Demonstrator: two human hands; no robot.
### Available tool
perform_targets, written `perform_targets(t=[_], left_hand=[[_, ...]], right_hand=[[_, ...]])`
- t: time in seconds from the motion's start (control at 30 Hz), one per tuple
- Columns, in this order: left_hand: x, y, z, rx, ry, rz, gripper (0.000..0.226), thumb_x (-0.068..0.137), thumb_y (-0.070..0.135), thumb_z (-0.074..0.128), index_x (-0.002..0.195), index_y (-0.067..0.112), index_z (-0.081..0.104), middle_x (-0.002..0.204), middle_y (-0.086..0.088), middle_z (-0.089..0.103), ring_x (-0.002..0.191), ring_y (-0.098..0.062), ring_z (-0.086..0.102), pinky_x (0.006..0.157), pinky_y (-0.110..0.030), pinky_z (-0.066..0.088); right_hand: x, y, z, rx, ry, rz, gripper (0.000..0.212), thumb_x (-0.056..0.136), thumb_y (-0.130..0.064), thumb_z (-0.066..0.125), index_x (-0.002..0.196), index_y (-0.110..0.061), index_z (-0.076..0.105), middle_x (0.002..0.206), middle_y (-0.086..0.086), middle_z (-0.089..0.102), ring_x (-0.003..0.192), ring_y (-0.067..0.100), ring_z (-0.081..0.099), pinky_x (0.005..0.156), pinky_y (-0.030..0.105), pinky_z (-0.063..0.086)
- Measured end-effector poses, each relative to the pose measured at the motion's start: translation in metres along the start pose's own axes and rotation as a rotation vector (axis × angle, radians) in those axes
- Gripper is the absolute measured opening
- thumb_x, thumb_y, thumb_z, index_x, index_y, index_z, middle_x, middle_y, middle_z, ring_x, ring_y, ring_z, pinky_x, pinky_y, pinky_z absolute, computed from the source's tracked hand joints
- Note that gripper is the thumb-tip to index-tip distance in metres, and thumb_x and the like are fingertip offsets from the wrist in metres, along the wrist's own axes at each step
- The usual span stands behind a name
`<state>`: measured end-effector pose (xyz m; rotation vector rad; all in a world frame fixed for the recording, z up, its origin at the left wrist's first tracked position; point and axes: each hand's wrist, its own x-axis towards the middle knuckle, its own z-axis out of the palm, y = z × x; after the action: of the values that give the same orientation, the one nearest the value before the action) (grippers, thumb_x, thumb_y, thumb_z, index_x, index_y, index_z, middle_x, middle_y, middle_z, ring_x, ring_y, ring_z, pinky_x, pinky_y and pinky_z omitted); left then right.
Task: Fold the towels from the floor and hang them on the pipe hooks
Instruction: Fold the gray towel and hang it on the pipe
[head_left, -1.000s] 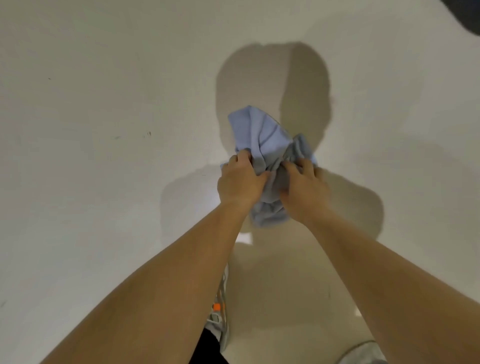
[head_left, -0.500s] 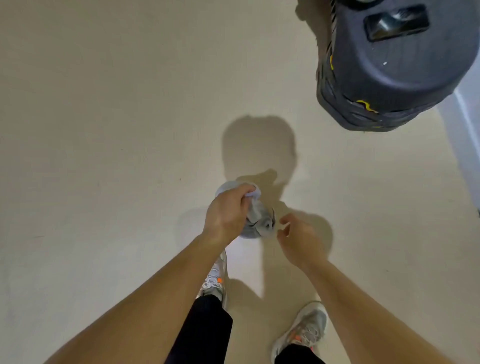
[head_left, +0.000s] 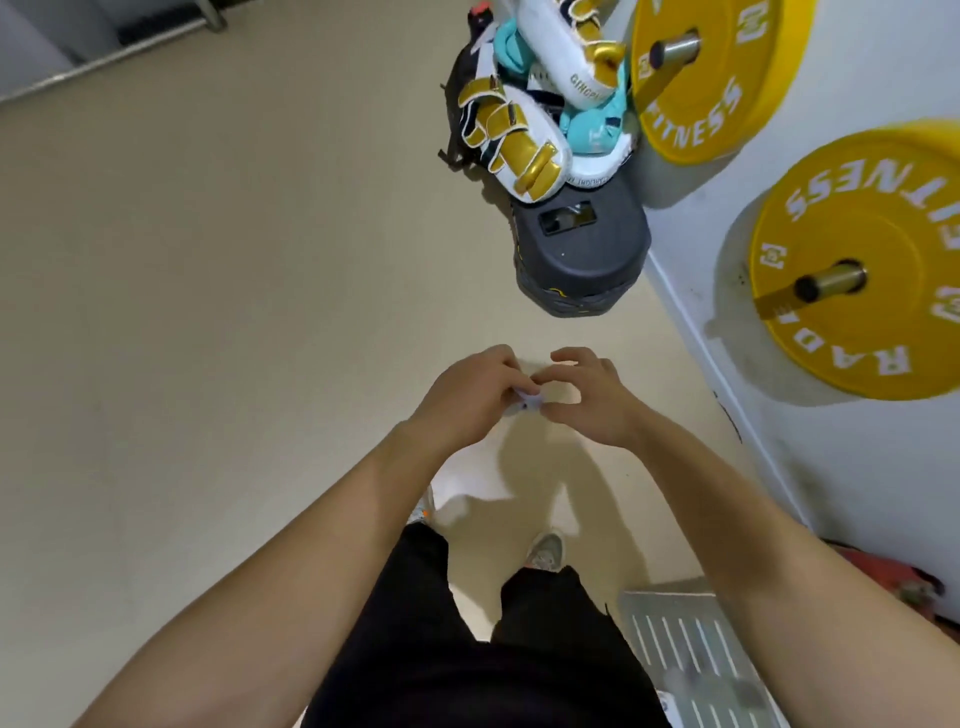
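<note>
A small pale-blue scrap of towel (head_left: 530, 402) shows between the two hands, pinched in the left hand (head_left: 470, 397) with the right hand (head_left: 587, 397) touching it, fingers loosely curled; its long axis cannot be told. Beyond the towel stands a dark bin (head_left: 582, 254) topped with white-and-gold pads (head_left: 511, 140), right of the towel two yellow weight plates (head_left: 852, 270) on the wall, and no pipe hooks are in view

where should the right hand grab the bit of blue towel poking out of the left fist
Only a small tip of the blue towel shows, sticking out of the left hand on its thumb side, toward the right hand. A thumb-and-forefinger pinch on that tip, coming in sideways from the right, looks best: the rest is hidden inside the fist, and the right hand's fingers are open close beside it.
</note>
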<state>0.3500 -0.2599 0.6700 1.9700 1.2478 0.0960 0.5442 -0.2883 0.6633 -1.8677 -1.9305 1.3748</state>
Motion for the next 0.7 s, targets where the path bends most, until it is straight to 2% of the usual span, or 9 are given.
perform_targets(t=[0.1, 0.2, 0.23, 0.33, 0.4, 0.47, 0.53, 0.63, 0.7], left_hand=[[-0.010, 0.041, -0.014, -0.011, -0.029, 0.043, 0.020, 0.089, 0.033, 0.061, 0.099, 0.023, 0.075, 0.095, 0.012, 0.057, 0.084, -0.012, 0.054, 0.068, -0.027, 0.042], [-0.014, 0.084, -0.030, 0.024, -0.059, 0.118, 0.019, 0.080, 0.018, 0.061, 0.087, 0.026, 0.077, 0.084, 0.008, 0.065, 0.077, -0.015, 0.061, 0.065, -0.035, 0.051], [-0.013, 0.096, -0.034, 0.026, -0.068, 0.117, 0.019, 0.076, 0.014, 0.061, 0.081, 0.026, 0.075, 0.078, 0.006, 0.068, 0.073, -0.015, 0.064, 0.064, -0.039, 0.055], [-0.014, 0.122, -0.038, 0.031, -0.018, 0.066, 0.014, 0.075, 0.011, 0.067, 0.073, 0.024, 0.066, 0.071, 0.003, 0.068, 0.064, -0.014, 0.069, 0.063, -0.043, 0.058], [-0.013, 0.134, -0.032, 0.044, 0.038, 0.072, 0.015, 0.079, 0.013, 0.070, 0.073, 0.025, 0.062, 0.070, 0.005, 0.066, 0.068, -0.016, 0.067, 0.064, -0.038, 0.056], [-0.012, 0.146, -0.023, 0.102, 0.076, 0.097, 0.014, 0.084, 0.017, 0.068, 0.076, 0.027, 0.063, 0.074, 0.007, 0.064, 0.076, -0.018, 0.061, 0.063, -0.034, 0.050], [-0.009, 0.156, -0.015, 0.118, 0.096, 0.124, 0.009, 0.086, 0.019, 0.066, 0.082, 0.026, 0.067, 0.081, 0.005, 0.066, 0.081, -0.018, 0.060, 0.065, -0.033, 0.050], [-0.007, 0.175, -0.012, 0.072, 0.111, 0.180, 0.008, 0.088, 0.019, 0.066, 0.085, 0.026, 0.070, 0.082, 0.008, 0.067, 0.080, -0.010, 0.059, 0.065, -0.025, 0.047], [-0.005, 0.187, -0.013, 0.081, 0.102, 0.227, 0.008, 0.087, 0.019, 0.068, 0.084, 0.027, 0.070, 0.081, 0.010, 0.067, 0.080, -0.006, 0.059, 0.063, -0.021, 0.043]], right_hand=[[-0.041, -0.004, -0.016, 0.197, 0.072, 0.007, 0.036, 0.089, -0.026, 0.067, 0.123, -0.038, 0.061, 0.142, -0.004, 0.038, 0.134, 0.015, 0.029, 0.109, 0.036, 0.028], [-0.074, -0.001, -0.022, 0.226, 0.228, -0.071, 0.007, 0.086, -0.020, 0.072, 0.091, -0.025, 0.070, 0.108, -0.004, 0.056, 0.108, 0.018, 0.049, 0.089, 0.036, 0.041], [-0.083, 0.004, -0.024, 0.246, 0.306, -0.066, 0.007, 0.083, -0.019, 0.076, 0.080, -0.019, 0.070, 0.102, -0.003, 0.059, 0.102, 0.017, 0.054, 0.086, 0.034, 0.043], [-0.109, 0.013, -0.038, 0.357, 0.434, 0.021, 0.019, 0.077, -0.020, 0.080, 0.068, -0.013, 0.064, 0.102, -0.006, 0.066, 0.098, 0.003, 0.059, 0.080, 0.018, 0.042], [-0.124, 0.013, -0.050, 0.357, 0.455, 0.021, 0.022, 0.076, -0.013, 0.076, 0.063, -0.011, 0.059, 0.092, -0.007, 0.071, 0.087, 0.003, 0.063, 0.076, 0.019, 0.046], [-0.136, 0.012, -0.062, 0.355, 0.466, -0.017, 0.022, 0.074, -0.006, 0.070, 0.061, -0.008, 0.053, 0.068, -0.003, 0.065, 0.063, 0.007, 0.056, 0.065, 0.026, 0.048], [-0.146, 0.014, -0.072, 0.336, 0.496, -0.066, 0.021, 0.073, -0.003, 0.069, 0.063, -0.011, 0.051, 0.057, -0.005, 0.051, 0.052, 0.005, 0.044, 0.055, 0.022, 0.040], [-0.160, 0.025, -0.086, 0.395, 0.506, -0.081, 0.023, 0.075, -0.004, 0.071, 0.087, -0.020, 0.060, 0.066, -0.005, 0.058, 0.055, 0.003, 0.050, 0.053, 0.016, 0.040], [-0.169, 0.034, -0.094, 0.374, 0.481, -0.096, 0.028, 0.075, -0.010, 0.075, 0.096, -0.026, 0.066, 0.071, -0.012, 0.063, 0.062, 0.002, 0.054, 0.057, 0.015, 0.042]])
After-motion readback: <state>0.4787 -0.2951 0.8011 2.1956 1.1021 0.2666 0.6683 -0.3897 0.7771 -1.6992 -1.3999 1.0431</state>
